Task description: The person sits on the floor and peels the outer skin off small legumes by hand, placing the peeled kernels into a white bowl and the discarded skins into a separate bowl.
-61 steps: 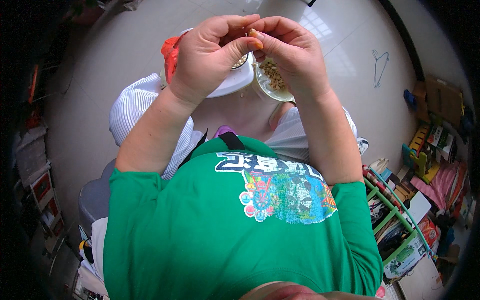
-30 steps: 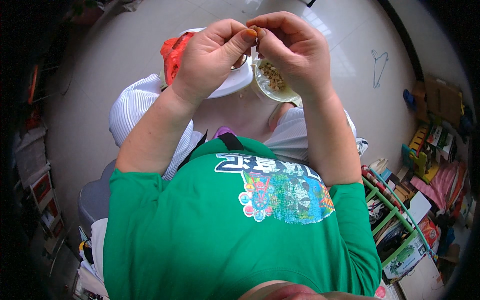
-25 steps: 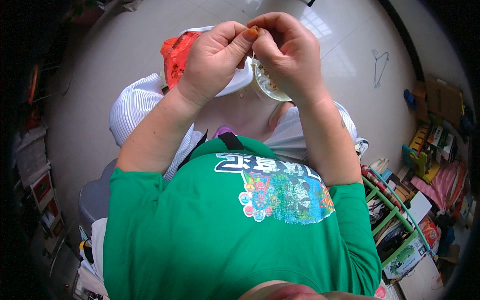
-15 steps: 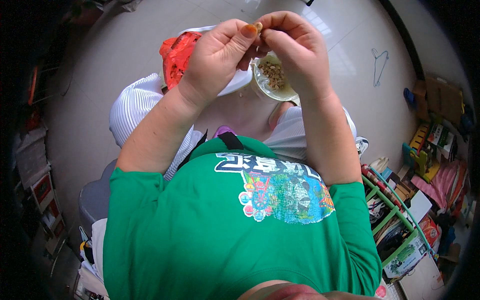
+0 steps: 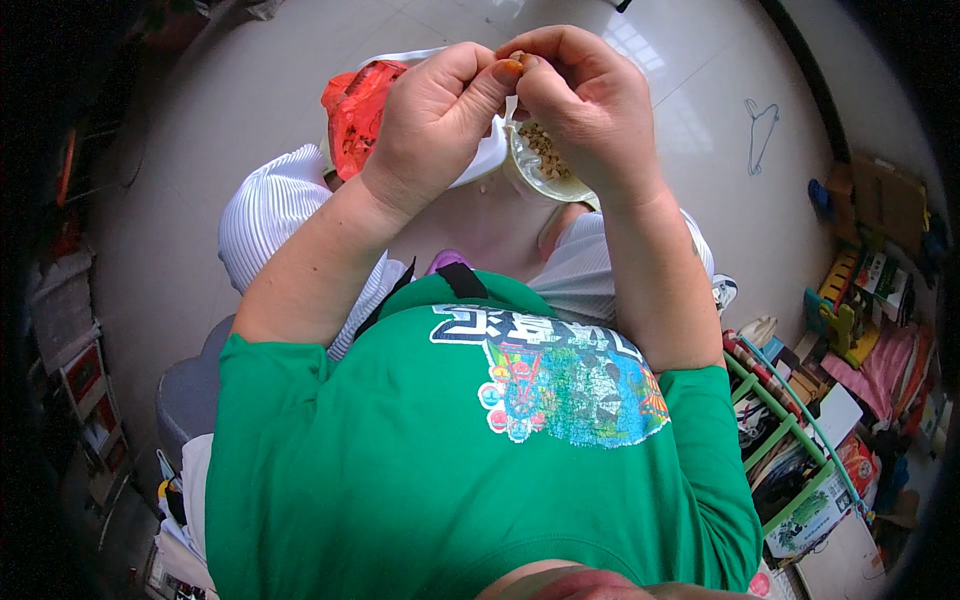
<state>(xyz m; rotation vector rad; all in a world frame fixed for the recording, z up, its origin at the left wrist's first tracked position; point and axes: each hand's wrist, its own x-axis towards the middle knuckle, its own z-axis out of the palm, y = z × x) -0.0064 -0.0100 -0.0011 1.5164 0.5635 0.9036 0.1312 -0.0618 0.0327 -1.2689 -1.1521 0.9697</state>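
Note:
My left hand [image 5: 435, 115] and my right hand [image 5: 590, 110] meet fingertip to fingertip at the top of the view. Between their pinched thumbs and forefingers is a small tan piece, which looks like a peanut [image 5: 517, 58]; the fingers hide most of it. The left thumbnail is stained orange. Below the right hand stands a pale bin [image 5: 572, 190] with a clear plastic liner, and broken brown bits like peanut shells [image 5: 545, 152] lie in it. A crumpled red plastic bag [image 5: 360, 115] rests on a white tray or stool [image 5: 488, 158], partly behind the left hand.
On the tiled floor at the right lies a light-blue clothes hanger [image 5: 761, 135]. A green-framed rack [image 5: 785, 440] packed with things stands at the lower right, with a cardboard box [image 5: 887, 195] farther up. A grey seat [image 5: 190, 390] shows at the left.
My fingers have closed further around the tan piece, so less of it shows. The right thumb has moved up against it, and both hands have dropped slightly.

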